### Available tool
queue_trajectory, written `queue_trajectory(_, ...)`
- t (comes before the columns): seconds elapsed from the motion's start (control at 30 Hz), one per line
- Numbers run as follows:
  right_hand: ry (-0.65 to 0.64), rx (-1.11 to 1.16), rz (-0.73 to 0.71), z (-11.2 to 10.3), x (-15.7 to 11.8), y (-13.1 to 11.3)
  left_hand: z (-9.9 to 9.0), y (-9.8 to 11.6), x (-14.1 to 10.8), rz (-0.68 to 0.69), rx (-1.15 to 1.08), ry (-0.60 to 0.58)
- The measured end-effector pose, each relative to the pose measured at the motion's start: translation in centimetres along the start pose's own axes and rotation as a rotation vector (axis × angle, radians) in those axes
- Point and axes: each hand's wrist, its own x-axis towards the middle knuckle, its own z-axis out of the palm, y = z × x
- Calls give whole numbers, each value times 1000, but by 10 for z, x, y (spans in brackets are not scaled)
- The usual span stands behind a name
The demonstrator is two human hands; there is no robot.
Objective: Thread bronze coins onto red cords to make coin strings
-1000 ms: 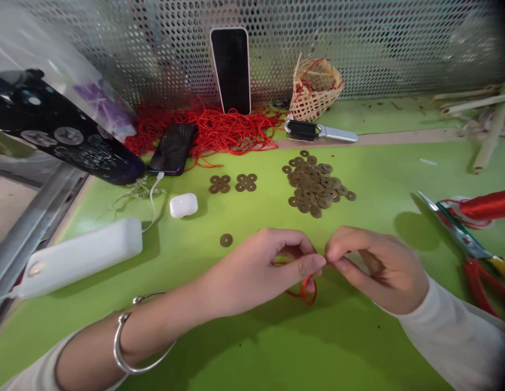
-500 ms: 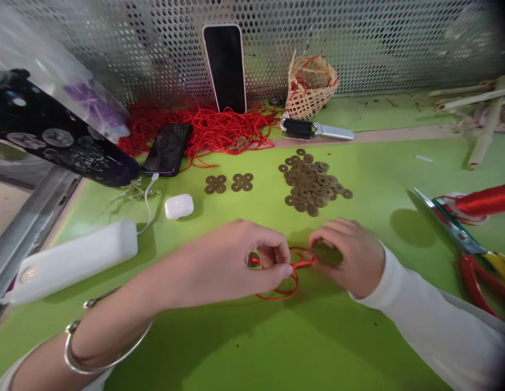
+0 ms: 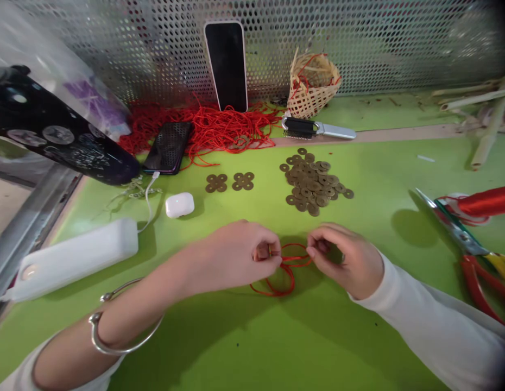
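Note:
A thin red cord [image 3: 294,279] runs between my two hands, with loops of it hanging over the green tabletop. My left hand [image 3: 230,255] pinches the cord between thumb and curled fingers, and a silver bangle circles that wrist. Thumb and fingertips of my right hand [image 3: 350,263] close on the cord's other side. Beyond the hands lies a heap of bronze coins with holes [image 3: 313,184]. Two small coin clusters, a left one [image 3: 216,183] and a right one [image 3: 243,181], sit flat to its left.
At right are scissors [image 3: 464,239] and a red spool [image 3: 488,201]. Along the back stand a phone [image 3: 226,65], a tangle of red cord [image 3: 220,127], a woven basket [image 3: 311,95] and a brush [image 3: 317,128]. A white earbud case [image 3: 180,205] and power bank [image 3: 81,258] lie left.
My left hand has drawn slightly left. My right fingertips have closed together more, and the stretch of cord between the hands now shows wider loops.

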Motion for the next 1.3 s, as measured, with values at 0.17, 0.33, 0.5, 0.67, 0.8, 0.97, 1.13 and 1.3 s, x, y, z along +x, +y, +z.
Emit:
queue_trajectory(0.17, -18, 153, -28, -1, 0, -4, 12, 2, 7, 8, -54, 53)
queue_trajectory(0.33, -111, 211, -15, -6, 1, -3, 18, 0, 9, 27, -167, 110)
queue_trajectory(0.5, -130, 259, -25, -12, 4, -2, 17, -1, 8, 43, -215, 148)
queue_trajectory(0.67, -100, 239, -38, -25, 6, 10, 27, -3, -1, 67, -21, 357)
queue_trajectory(0.8, -109, 138, -74, -45, 5, 29, 45, -17, -15, 107, 241, 520)
queue_trajectory(0.97, -118, -49, -97, -75, 0, 54, 57, -34, -27, 132, 337, 608)
queue_trajectory(1.13, -75, -272, 34, -108, -16, 86, 57, -38, -28, 135, 345, 633)
queue_trajectory(1.3, -137, -391, 232, -128, -37, 124, 58, -37, -27, 142, 383, 653)
